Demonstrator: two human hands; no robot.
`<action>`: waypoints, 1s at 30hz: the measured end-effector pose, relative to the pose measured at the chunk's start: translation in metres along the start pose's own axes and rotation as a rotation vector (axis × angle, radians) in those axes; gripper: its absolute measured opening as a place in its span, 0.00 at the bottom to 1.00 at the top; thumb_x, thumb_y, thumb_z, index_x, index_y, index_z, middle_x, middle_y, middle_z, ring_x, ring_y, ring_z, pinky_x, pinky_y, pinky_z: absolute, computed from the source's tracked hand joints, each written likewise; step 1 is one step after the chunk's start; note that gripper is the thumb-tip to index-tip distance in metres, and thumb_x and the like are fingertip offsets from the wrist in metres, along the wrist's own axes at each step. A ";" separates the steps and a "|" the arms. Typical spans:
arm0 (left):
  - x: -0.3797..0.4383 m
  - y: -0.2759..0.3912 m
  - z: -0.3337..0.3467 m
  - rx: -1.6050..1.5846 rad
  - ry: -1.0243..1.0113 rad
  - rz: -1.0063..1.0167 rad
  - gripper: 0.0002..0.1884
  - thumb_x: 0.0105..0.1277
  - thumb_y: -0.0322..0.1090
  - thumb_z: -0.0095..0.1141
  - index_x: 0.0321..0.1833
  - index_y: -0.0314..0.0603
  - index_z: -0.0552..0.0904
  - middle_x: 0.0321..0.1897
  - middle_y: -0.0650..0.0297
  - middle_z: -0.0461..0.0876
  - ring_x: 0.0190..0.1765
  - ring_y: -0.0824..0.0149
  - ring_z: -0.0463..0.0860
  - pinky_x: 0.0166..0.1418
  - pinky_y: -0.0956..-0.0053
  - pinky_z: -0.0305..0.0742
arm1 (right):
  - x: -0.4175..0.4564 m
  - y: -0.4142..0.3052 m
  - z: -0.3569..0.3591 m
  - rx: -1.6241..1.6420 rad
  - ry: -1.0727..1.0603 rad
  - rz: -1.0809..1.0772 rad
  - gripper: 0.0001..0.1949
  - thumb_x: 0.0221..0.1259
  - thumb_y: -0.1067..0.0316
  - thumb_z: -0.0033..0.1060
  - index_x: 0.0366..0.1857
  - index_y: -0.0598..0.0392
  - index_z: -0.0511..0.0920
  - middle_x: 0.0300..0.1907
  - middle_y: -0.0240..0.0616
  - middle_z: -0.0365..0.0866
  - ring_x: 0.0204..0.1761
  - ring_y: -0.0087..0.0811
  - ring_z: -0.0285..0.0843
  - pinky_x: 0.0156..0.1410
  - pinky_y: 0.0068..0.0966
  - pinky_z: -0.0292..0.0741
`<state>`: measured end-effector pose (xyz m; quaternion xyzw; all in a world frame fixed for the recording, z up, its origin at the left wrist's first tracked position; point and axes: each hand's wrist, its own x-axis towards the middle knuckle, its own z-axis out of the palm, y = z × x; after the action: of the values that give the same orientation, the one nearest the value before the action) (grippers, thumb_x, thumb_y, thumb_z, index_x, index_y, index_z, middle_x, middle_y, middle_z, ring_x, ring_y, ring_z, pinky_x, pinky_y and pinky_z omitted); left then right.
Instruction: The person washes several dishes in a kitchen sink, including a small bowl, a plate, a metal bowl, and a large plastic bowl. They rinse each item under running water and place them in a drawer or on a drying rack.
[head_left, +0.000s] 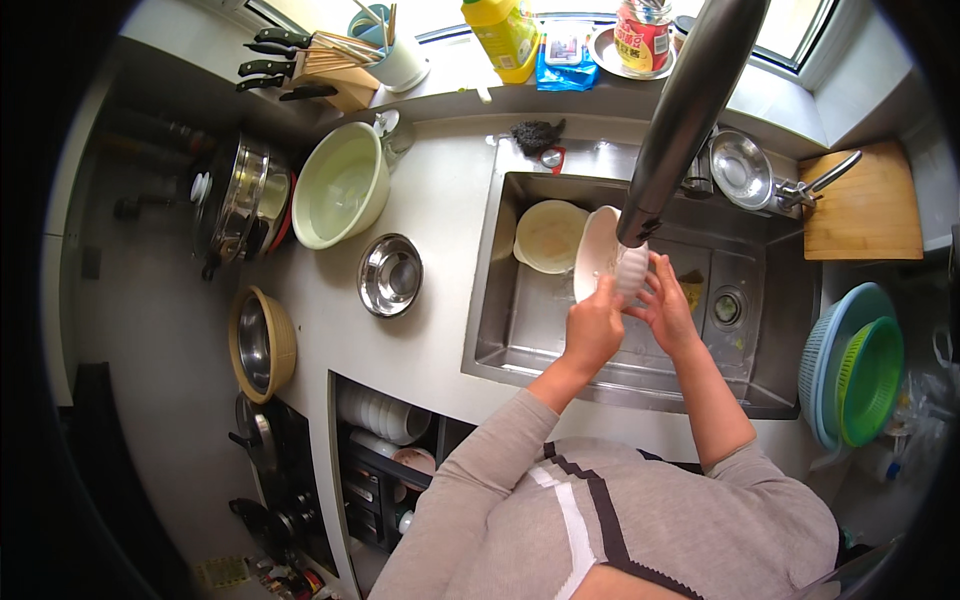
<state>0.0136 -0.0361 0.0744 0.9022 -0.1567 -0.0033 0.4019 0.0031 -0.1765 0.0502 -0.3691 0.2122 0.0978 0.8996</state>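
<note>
A white ribbed bowl (596, 251) is tilted on its side under the spout of a metal faucet (679, 112), over the sink. My left hand (596, 319) grips its near rim. My right hand (664, 304) supports the ribbed outside, with the fingertips against it. Water runs onto the bowl. Another pale bowl (553, 236) rests on the sink floor at the back left corner. Behind my right hand, a yellowish sponge or cloth (691, 289) lies near the drain (726, 308).
Left of the steel sink (480, 330) stand a steel bowl (391, 275) and a pale green basin (341, 187). Plastic colanders (847, 300) and a wooden cutting board (862, 202) are on the right. A dark scouring pad (536, 136) lies behind the sink. An open dish drawer (386, 457) is below the counter.
</note>
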 end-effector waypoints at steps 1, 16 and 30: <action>-0.006 -0.004 0.006 0.027 -0.046 0.040 0.10 0.64 0.29 0.51 0.47 0.36 0.72 0.23 0.49 0.81 0.27 0.45 0.81 0.30 0.54 0.75 | -0.002 0.002 0.012 -0.130 0.053 -0.002 0.28 0.66 0.44 0.53 0.61 0.50 0.61 0.57 0.42 0.68 0.58 0.35 0.69 0.52 0.36 0.76; -0.042 -0.044 -0.028 -0.277 0.196 -0.137 0.18 0.65 0.34 0.57 0.55 0.35 0.77 0.50 0.53 0.78 0.52 0.59 0.78 0.53 0.68 0.74 | 0.020 0.038 -0.096 0.000 0.193 0.100 0.29 0.42 0.72 0.49 0.56 0.67 0.67 0.50 0.51 0.76 0.49 0.45 0.78 0.57 0.38 0.78; -0.040 -0.011 -0.046 -0.182 0.350 -0.174 0.38 0.43 0.40 0.67 0.58 0.38 0.63 0.48 0.50 0.72 0.50 0.47 0.76 0.50 0.59 0.75 | 0.063 0.087 -0.085 -0.135 -0.176 0.158 0.20 0.71 0.62 0.44 0.61 0.62 0.67 0.56 0.42 0.76 0.57 0.33 0.75 0.62 0.30 0.73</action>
<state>-0.0153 0.0158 0.0928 0.8592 -0.0051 0.1047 0.5008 0.0044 -0.1738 -0.0866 -0.4009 0.1539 0.2144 0.8773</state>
